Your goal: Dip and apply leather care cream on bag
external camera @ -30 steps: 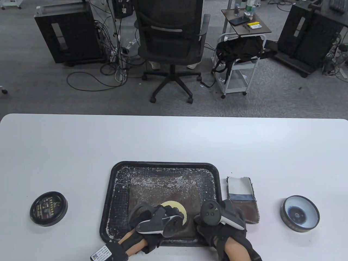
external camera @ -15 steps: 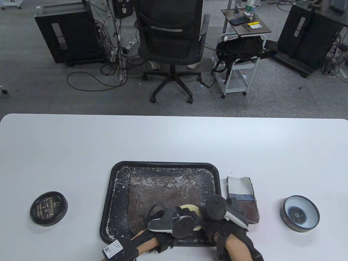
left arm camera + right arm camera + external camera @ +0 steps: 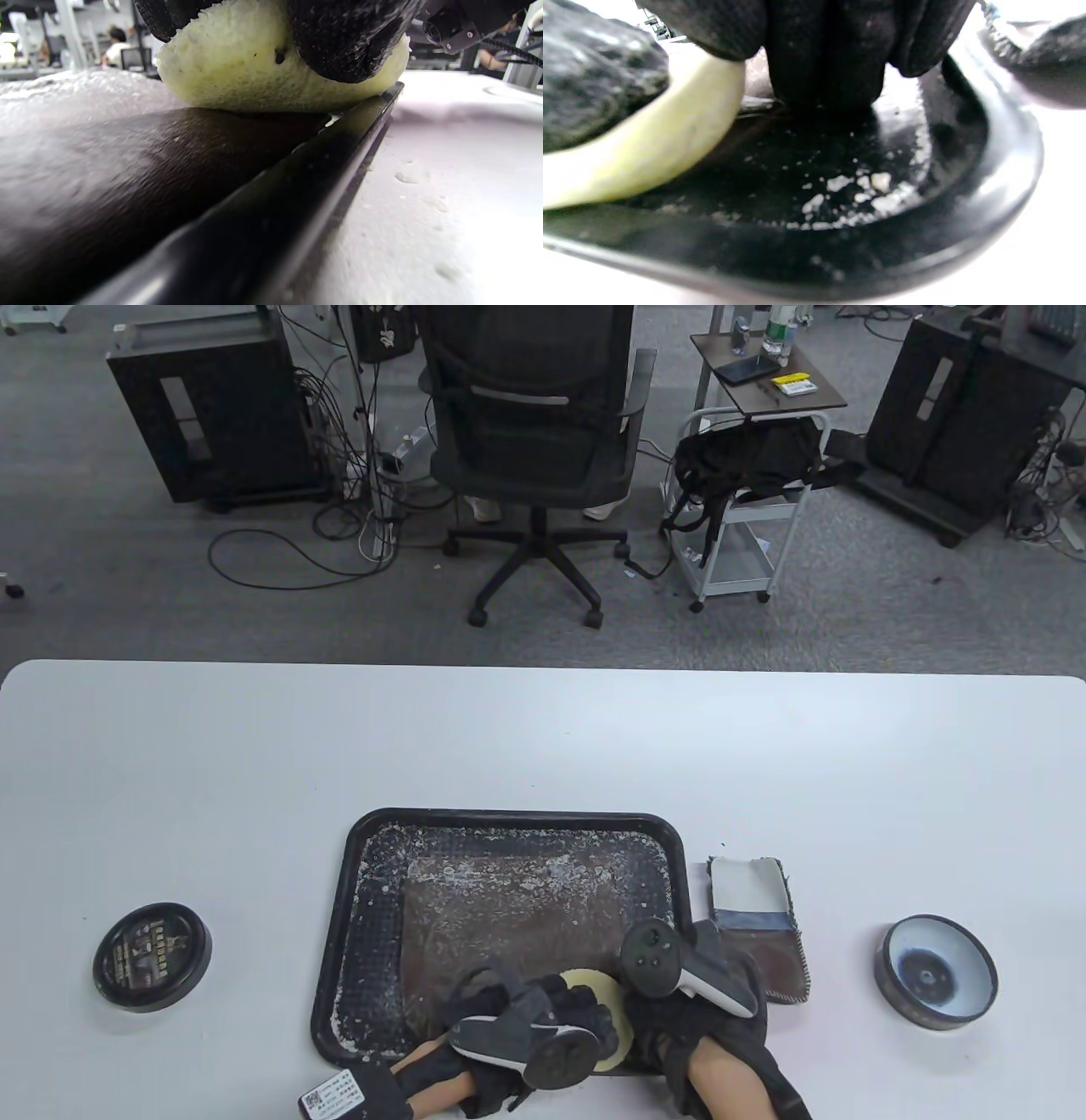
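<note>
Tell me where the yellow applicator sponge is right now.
In the table view the sponge sits under the left hand at the near edge of the black tray, pressed on the brown leather, just left of the right hand.

Beyond the white, round-cornered counter (image 3: 543,746), a grey carpeted floor (image 3: 891,619) is seen. A black mesh office chair on castors (image 3: 534,458) is placed centrally, flanked by two black equipment cabinets (image 3: 216,415) (image 3: 967,415). Loose black cables (image 3: 288,560) are strewn left, and a white wheeled trolley (image 3: 742,526) draped with a black bag (image 3: 751,462) is parked right.
</note>
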Demonstrator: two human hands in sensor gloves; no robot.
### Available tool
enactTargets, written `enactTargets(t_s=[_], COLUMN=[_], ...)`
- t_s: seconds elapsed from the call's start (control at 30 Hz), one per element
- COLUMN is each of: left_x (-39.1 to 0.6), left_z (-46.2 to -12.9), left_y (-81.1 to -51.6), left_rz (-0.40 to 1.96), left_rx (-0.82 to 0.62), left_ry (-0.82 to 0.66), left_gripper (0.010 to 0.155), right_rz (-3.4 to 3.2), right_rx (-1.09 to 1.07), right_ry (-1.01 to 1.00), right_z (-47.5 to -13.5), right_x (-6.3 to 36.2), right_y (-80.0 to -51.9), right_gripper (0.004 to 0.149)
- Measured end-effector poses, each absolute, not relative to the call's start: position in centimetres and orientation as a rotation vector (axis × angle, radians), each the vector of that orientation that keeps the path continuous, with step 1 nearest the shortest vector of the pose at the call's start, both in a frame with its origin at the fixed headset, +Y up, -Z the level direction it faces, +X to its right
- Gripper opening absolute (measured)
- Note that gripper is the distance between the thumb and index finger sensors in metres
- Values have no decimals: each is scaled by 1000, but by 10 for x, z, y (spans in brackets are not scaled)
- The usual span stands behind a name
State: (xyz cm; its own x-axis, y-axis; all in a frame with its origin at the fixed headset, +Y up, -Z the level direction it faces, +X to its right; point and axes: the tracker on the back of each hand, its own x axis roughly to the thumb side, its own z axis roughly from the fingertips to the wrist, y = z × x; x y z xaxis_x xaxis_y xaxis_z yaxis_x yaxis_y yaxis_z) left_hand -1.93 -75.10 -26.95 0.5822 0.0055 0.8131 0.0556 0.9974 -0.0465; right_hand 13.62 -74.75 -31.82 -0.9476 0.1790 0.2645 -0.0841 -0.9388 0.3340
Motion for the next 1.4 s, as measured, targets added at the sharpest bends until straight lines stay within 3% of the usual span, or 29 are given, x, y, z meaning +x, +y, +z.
enactTargets(t_s=[0.7,1.07,1.4], left_x=[-136,-167,-171], left_z=[-268,-275,-276], left_y=[-757,-751,-746], left_rz=[-58,-74,-127], left_rx=[-174,-288,-332], left_ry=[-787,-681,-635], left_gripper=[50,50,50], right_rz=[3042,3020,3020], right_rx=[466,461,461], right_ry=[420,412,412], right_z=[-319,-319,-318], right_x=[121,125,125], right_y=[-745,-746,-747], right_gripper=[58,58,58])
